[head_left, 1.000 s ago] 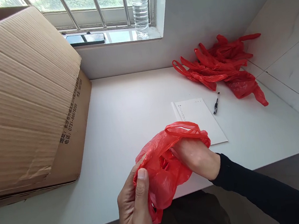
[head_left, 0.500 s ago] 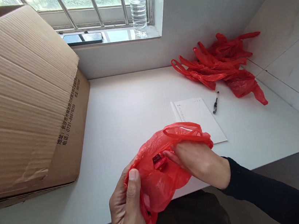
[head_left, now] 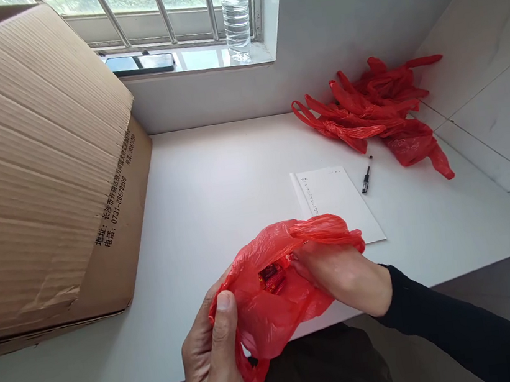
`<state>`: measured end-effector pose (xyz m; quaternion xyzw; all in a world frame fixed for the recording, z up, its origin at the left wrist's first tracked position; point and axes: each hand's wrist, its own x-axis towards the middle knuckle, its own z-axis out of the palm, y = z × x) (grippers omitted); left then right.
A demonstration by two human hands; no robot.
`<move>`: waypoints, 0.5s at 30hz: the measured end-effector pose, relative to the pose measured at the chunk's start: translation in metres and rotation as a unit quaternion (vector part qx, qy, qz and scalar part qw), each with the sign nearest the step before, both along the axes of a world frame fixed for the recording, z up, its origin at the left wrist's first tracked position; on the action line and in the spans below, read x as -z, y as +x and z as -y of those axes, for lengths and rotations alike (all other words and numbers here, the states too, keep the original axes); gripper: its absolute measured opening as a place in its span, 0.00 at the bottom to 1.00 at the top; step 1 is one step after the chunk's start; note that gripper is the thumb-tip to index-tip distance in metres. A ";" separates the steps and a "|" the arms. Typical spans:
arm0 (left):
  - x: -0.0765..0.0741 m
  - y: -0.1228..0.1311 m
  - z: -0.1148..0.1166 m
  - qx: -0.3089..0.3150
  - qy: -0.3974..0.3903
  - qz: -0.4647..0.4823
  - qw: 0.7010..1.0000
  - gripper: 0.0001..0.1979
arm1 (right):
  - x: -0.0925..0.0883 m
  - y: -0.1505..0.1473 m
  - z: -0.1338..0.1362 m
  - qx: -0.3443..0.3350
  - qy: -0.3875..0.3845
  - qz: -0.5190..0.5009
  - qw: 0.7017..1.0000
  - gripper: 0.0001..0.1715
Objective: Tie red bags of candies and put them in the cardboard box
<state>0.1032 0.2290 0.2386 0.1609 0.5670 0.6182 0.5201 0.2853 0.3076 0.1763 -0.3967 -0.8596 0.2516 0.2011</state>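
A red plastic bag (head_left: 273, 329) is held up at the table's front edge with its mouth spread. My left hand (head_left: 217, 352) pinches the bag's left rim, thumb on the outside facing me. My right hand (head_left: 328, 269) reaches into the bag from the right, its fingers hidden by the plastic and the bag's folds. Inside, near those fingers, lie small shiny red-wrapped packets (head_left: 273, 277) with dark and gold marks; their kind is unclear. Whether the right fingers grip anything cannot be seen.
A large cardboard box (head_left: 42, 181) stands at the left. On the white table (head_left: 215, 177) lie a notebook (head_left: 340, 195), a pen (head_left: 367, 176) and a heap of red plastic bags (head_left: 376, 109). The windowsill holds a phone (head_left: 139, 64) and a water bottle (head_left: 236, 18).
My left hand and the bag's left rim have shifted slightly left and down. The right hand stays inside the bag, its fingers now more hidden, and the packets show from a changed angle.
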 end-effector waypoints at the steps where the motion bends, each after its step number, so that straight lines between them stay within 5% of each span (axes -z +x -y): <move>1: 0.000 0.000 0.000 -0.002 0.001 -0.002 1.000 0.16 | 0.000 -0.001 -0.001 -0.017 -0.006 -0.001 1.000 0.16; 15: 0.003 -0.007 0.003 -0.056 -0.043 0.029 0.997 0.23 | -0.006 -0.037 -0.008 0.045 0.024 0.053 0.997 0.19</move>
